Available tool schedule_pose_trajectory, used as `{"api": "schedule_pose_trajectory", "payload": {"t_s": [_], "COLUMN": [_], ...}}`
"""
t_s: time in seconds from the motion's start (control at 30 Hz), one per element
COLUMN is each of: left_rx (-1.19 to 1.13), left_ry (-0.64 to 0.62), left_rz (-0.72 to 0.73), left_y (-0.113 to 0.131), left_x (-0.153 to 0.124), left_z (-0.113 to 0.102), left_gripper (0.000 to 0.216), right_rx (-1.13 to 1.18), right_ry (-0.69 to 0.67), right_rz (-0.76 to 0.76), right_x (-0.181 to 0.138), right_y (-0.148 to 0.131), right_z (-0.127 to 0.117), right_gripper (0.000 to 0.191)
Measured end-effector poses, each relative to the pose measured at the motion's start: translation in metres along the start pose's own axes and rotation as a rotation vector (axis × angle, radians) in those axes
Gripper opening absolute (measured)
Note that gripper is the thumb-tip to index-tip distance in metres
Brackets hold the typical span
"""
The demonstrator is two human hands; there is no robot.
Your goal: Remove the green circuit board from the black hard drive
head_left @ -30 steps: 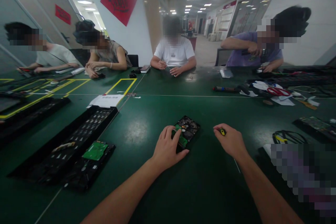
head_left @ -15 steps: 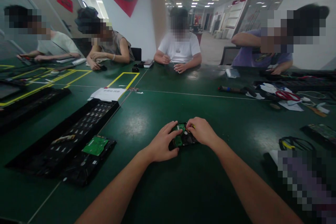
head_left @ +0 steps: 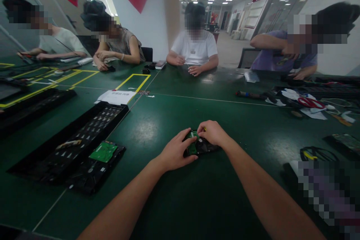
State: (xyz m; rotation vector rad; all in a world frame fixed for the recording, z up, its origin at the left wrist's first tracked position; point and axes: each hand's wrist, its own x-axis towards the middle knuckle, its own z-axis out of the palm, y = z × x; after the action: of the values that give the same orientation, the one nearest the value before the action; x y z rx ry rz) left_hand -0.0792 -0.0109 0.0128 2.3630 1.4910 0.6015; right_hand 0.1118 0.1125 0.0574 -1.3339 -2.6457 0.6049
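Note:
A black hard drive (head_left: 209, 147) with a green circuit board (head_left: 193, 148) lies flat on the green table in front of me. My left hand (head_left: 177, 150) grips its left side, thumb at the near edge and fingers reaching across the far edge and the board. Over the board's far part, my right hand (head_left: 213, 133) is closed in a pinch. A small yellow bit (head_left: 205, 129) shows at those fingers, but what they hold is mostly hidden. To the left lies another black hard drive (head_left: 97, 170) with a green board (head_left: 104, 152).
A long black tray (head_left: 36, 146) with rows of small metal parts stands at left, a paper sheet (head_left: 116, 97) at its far end. At right are coiled black cable (head_left: 317, 153), another circuit-board unit (head_left: 343, 144) and tangled red wire (head_left: 311, 102). Several people sit across the table.
My right hand has shifted slightly left over the board, and more of the drive's black right end shows. My left hand stays on the drive. The view has tilted a little.

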Motion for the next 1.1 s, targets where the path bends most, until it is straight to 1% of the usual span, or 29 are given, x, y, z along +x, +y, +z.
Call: {"api": "schedule_pose_trajectory", "payload": {"t_s": [0.1, 0.2, 0.4, 0.47, 0.57, 0.6, 0.67, 0.7, 0.73, 0.77, 0.83, 0.87, 0.93, 1.03, 1.1], "left_rx": [-0.007, -0.003, -0.021, -0.030, -0.056, -0.067, -0.089, -0.099, -0.107, -0.114, -0.123, -0.125, -0.123, -0.103, -0.089], "left_ry": [-0.008, -0.014, -0.012, -0.010, -0.010, -0.010, -0.026, -0.037, -0.049, -0.060, -0.069, -0.067, -0.060, -0.044, -0.027], "left_rz": [-0.003, -0.007, 0.005, 0.009, 0.007, 0.005, 0.014, 0.024, 0.037, 0.051, 0.073, 0.080, 0.089, 0.089, 0.093], "left_y": [0.000, 0.000, -0.002, -0.003, -0.004, -0.005, -0.005, -0.006, -0.006, -0.007, -0.008, -0.008, -0.007, -0.003, -0.002], "left_x": [0.000, 0.000, 0.000, 0.000, -0.001, -0.001, 0.000, 0.001, 0.003, 0.006, 0.014, 0.019, 0.030, 0.042, 0.045], "left_z": [0.000, 0.000, 0.001, 0.002, 0.002, 0.002, 0.000, 0.000, 0.000, 0.000, 0.001, 0.002, 0.006, 0.011, 0.014], "left_gripper": [0.074, 0.074, 0.074, 0.075, 0.075, 0.075, 0.074, 0.073, 0.073, 0.072, 0.072, 0.071, 0.069, 0.067, 0.067], "right_rx": [0.004, -0.002, 0.018, 0.038, 0.072, 0.080, 0.101, 0.150, 0.200, 0.233, 0.243, 0.233, 0.162, 0.013, -0.023], "right_ry": [-0.052, -0.064, -0.046, -0.022, 0.071, 0.118, 0.209, 0.275, 0.314, 0.325, 0.389, 0.447, 0.515, 0.505, 0.541], "right_rz": [-0.003, 0.008, -0.011, -0.009, 0.017, 0.035, 0.065, 0.081, 0.071, 0.040, -0.019, -0.036, -0.059, -0.100, -0.090], "right_x": [0.009, 0.013, 0.004, 0.000, -0.003, -0.005, -0.009, -0.012, -0.015, -0.019, -0.028, -0.032, -0.038, -0.041, -0.041], "right_y": [0.000, -0.001, -0.004, -0.004, -0.002, 0.000, 0.004, 0.006, 0.008, 0.009, 0.008, 0.006, 0.002, -0.002, -0.001], "right_z": [-0.005, -0.009, -0.008, -0.010, -0.023, -0.030, -0.046, -0.054, -0.061, -0.068, -0.077, -0.080, -0.082, -0.081, -0.080], "right_gripper": [0.010, 0.008, 0.015, 0.014, 0.011, 0.015, 0.027, 0.029, 0.029, 0.030, 0.031, 0.032, 0.033, 0.025, 0.024]}}
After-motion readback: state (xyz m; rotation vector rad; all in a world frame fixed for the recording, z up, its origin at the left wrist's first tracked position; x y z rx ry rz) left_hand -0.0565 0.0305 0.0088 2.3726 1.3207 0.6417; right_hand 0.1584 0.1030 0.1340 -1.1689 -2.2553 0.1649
